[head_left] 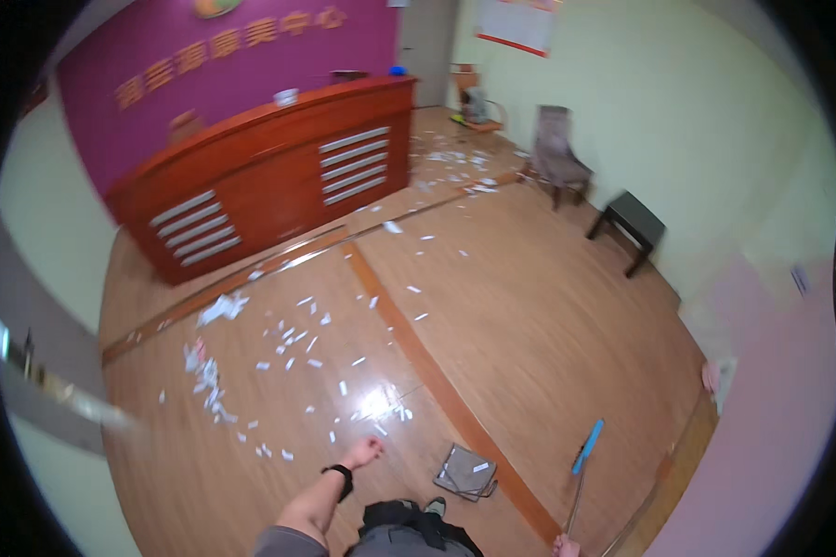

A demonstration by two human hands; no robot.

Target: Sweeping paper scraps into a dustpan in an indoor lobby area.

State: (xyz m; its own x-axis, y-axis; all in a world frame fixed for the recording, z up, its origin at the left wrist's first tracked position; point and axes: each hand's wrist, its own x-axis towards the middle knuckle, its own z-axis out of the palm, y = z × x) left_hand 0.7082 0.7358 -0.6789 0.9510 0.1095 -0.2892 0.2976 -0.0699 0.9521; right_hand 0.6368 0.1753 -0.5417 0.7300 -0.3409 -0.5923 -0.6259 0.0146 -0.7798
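My right hand (pixel 567 547), at the lower edge, is closed around the thin handle of a broom (pixel 588 447). The broom's narrow blue head points away from me, over the floor to the right. My left hand (pixel 364 452), with a black band at its wrist, is held out ahead of me with nothing in it, fingers loosely bent. Just right of it, a grey dustpan (pixel 465 472) sits on the floor near my shoes, with white scraps on it. Many white paper scraps (pixel 293 343) lie scattered on the floor, with a denser line of them (pixel 212 390) at the left.
A red-brown reception desk (pixel 269 195) stands at the far left before a purple wall. Along the right wall are a grey chair (pixel 559 153) and a small black table (pixel 628 227). More scraps (pixel 460 162) lie beside the desk. A darker strip (pixel 418 367) crosses the wooden floor.
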